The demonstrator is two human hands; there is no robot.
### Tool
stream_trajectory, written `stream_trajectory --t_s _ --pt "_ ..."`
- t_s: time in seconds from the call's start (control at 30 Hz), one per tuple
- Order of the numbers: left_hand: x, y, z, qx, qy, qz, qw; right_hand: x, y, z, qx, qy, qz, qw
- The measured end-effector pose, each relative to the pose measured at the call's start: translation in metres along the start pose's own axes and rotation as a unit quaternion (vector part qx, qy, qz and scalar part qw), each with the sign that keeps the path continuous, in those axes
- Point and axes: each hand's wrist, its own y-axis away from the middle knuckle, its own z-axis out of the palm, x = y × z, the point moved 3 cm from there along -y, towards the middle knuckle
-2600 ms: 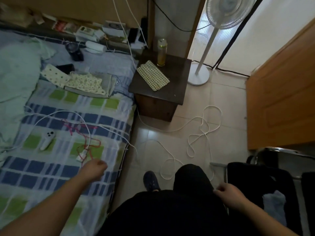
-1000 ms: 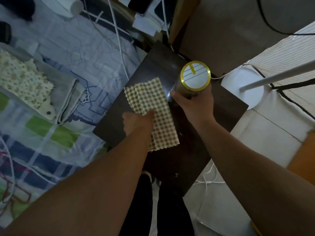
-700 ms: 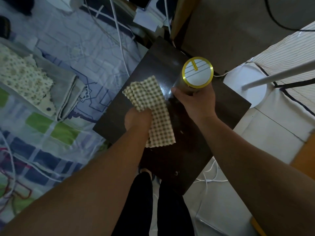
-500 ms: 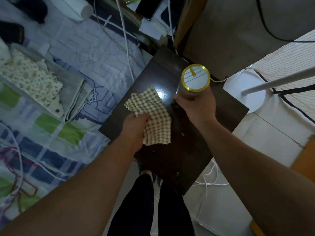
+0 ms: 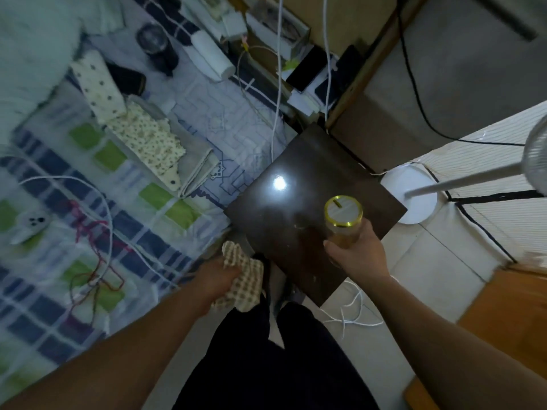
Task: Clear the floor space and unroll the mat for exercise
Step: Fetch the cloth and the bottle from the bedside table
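stage: early, clearing | left hand (image 5: pixel 220 276) fingers closed on checked cloth (image 5: pixel 244 284), off the tabletop (image 5: pixel 296 208) | right hand (image 5: pixel 355 253) fingers wrapped round gold-lidded jar (image 5: pixel 343 221) above it | white cable (image 5: pixel 352 315) lay on floor | mat not visible, unrolling left

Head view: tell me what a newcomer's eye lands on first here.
First the two hands in the middle: the right hand grips a gold-lidded jar above the dark side table, and the left hand clutches a checked cloth off the table's near corner. Next, the table's bare glossy top, then the cluttered plaid bed at left.
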Motion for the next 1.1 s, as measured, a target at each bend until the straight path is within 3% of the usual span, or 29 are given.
stream_trajectory --t_s 0.1,0.17,0.3,0.53,0.8,1.1 --pt "-0.026 0.039 -0.021 -0.01 -0.07 -0.012 0.997 0.008 0.033 -0.008 -0.026 0.056 0.006 0.998" --pt "-0.04 0.06 -0.037 0.043 -0.085 -0.021 0.995 0.013 0.049 -0.012 -0.037 0.085 -0.005 0.996" --pt "-0.071 0.101 -0.06 0.131 -0.003 -0.044 0.99 0.026 0.064 -0.013 -0.086 0.136 -0.033 0.986" --pt "-0.159 0.163 -0.055 0.195 0.153 -0.099 0.964 0.018 0.067 -0.004 -0.179 0.254 -0.097 0.945" --pt "-0.306 0.236 -0.006 0.266 0.331 -0.154 0.892 -0.052 0.094 0.054 -0.221 0.335 -0.231 0.886" --pt "-0.465 0.298 0.044 0.305 0.463 -0.183 0.812 -0.121 0.205 0.181 -0.262 0.376 -0.353 0.816"
